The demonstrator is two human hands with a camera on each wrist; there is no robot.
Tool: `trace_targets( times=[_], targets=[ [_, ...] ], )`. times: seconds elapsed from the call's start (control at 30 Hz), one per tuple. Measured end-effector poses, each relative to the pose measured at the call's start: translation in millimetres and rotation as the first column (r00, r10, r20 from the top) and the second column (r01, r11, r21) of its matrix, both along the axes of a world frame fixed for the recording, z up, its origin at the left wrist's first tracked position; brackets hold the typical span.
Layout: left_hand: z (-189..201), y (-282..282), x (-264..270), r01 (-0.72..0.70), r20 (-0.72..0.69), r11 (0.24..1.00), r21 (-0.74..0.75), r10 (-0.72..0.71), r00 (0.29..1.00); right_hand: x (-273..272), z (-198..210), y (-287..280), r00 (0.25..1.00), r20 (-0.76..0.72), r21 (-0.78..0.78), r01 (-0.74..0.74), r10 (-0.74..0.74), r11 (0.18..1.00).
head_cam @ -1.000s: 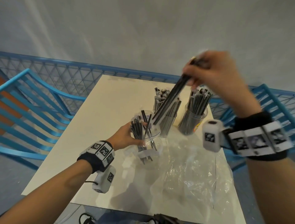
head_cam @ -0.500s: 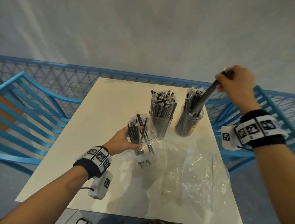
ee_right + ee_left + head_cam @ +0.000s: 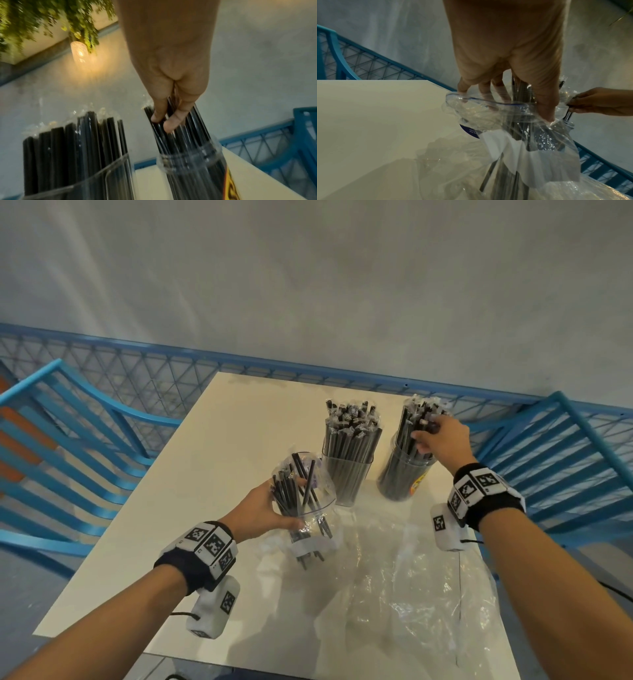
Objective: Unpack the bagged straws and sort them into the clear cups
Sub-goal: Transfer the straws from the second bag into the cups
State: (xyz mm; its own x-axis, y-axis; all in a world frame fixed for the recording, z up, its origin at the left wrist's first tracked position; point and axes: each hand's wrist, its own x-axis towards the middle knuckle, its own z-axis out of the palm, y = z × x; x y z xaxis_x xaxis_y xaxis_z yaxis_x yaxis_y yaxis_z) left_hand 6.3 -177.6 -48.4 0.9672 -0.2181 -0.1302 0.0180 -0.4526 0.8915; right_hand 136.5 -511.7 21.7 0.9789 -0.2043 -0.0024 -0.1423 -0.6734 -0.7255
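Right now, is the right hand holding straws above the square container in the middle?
No, the right hand pinches straws standing in the round cup on the right, not the square container.

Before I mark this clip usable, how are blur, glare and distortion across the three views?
Head view: sharp, wide-angle bending of the blue railing, mild glare on the loose plastic bag. Left wrist view: dim but in focus, with sparkle on the bag under the left hand. Right wrist view: motion-blurred, worst on the foliage, and the lamp blooms; the right hand reads softly.
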Motion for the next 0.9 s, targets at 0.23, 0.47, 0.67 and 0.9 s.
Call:
trace_targets(
  times=[0.23, 0.47, 0.67, 0.9],
  targets=[
    [3, -2, 3, 0.016, 0.004, 1.0, 0.018, -0.016, 1.0, -31, 66, 17, 0.991, 0.132, -0.243, -0.006, 0.039, 0.97],
    [4, -3, 3, 0.023, 0.017, 0.999, 0.042, -0.023, 1.0, -107, 68, 107, 0.863, -0.017, -0.041, -0.506, 0.506, 0.862],
    [5, -3, 2, 0.012, 0.015, 0.999, 0.035, -0.013, 1.0, -115, 14, 158, 0.798, -0.22, 0.091, -0.556, 0.561, 0.826],
    [3, -3, 1, -0.006, 0.022, 1.0, 0.019, 0.006, 1.0, -104, -4, 168, 0.782, -0.22, 0.119, -0.572, 0.583, 0.812]
  ],
)
